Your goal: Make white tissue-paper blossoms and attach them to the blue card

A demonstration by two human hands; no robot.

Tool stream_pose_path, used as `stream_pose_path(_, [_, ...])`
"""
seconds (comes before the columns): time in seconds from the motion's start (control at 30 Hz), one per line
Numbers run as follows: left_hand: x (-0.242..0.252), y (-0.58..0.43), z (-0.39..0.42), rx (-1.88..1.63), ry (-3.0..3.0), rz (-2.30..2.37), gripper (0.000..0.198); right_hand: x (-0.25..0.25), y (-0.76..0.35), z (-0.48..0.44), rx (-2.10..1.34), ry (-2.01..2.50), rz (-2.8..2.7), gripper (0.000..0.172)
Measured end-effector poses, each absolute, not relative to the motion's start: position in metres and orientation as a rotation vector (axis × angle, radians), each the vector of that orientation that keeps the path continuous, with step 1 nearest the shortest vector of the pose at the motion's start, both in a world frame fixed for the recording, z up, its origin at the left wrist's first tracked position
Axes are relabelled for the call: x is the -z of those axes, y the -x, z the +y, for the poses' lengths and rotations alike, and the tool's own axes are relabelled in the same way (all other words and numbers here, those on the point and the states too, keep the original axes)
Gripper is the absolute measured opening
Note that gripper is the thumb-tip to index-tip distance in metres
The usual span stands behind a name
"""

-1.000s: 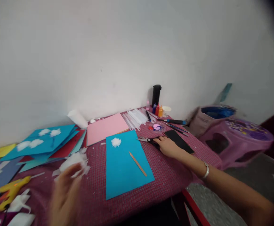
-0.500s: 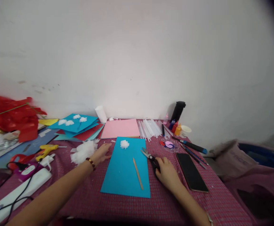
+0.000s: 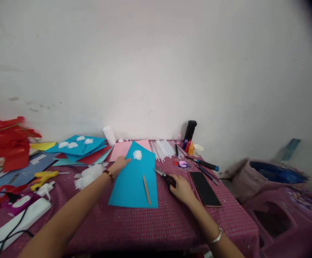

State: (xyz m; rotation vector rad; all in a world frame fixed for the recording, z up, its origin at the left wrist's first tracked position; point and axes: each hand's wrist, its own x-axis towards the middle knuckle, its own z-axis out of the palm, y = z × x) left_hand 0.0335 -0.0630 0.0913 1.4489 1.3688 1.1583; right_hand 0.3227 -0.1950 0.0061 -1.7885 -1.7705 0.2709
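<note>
Moved: left hand [image 3: 120, 165] has gone from beside the turquoise rectangular paper sheet [image 3: 130, 182] onto its far left edge. That corner is now raised, and the far end overlaps the pink paper sheet [image 3: 118, 150].
Left hand: fingers stretched along the raised edge, touching it; pinching or pressing flat, cannot tell.
Right hand [image 3: 181, 188]: curled over the handles of the black-handled scissors [image 3: 164, 176], just off the sheet's right edge, blades pointing toward it.
On sheet: white cotton tuft [image 3: 137, 154] near the far end; thin wooden stick [image 3: 146, 184] lengthwise on the right half.
Edges: black flat phone [image 3: 204, 183] just right of the right hand; white cotton heap [image 3: 87, 175] near the left edge.
Open room: bare red checked tablecloth [image 3: 145, 225] between the sheet's near edge and the table front.
</note>
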Motion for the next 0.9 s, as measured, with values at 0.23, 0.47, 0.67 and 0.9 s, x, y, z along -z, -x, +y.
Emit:
stream_pose_path(0.23, [-0.158,-0.019,-0.06,-1.497,-1.618,1.395,0.026,-0.03,-0.308,-0.201,-0.48,1.492,-1.445,0.045])
stream_pose_path(0.47, [-0.148,-0.03,-0.15,-1.739,-1.416,1.13,0.036,-0.066,-0.242,-0.272,-0.724,1.003,-1.301,0.052])
stream_pose_path(0.67, [-0.151,-0.007,-0.22,-1.67,-1.241,0.917,0.042,-0.115,-0.251,-0.326,-0.105,1.121,-1.715,0.055])
stream_pose_path(0.9, [-0.205,0.083,-0.288,-1.454,-1.983,1.165,0.038,-0.188,-0.279,-0.377,0.542,1.072,-2.084,0.059])
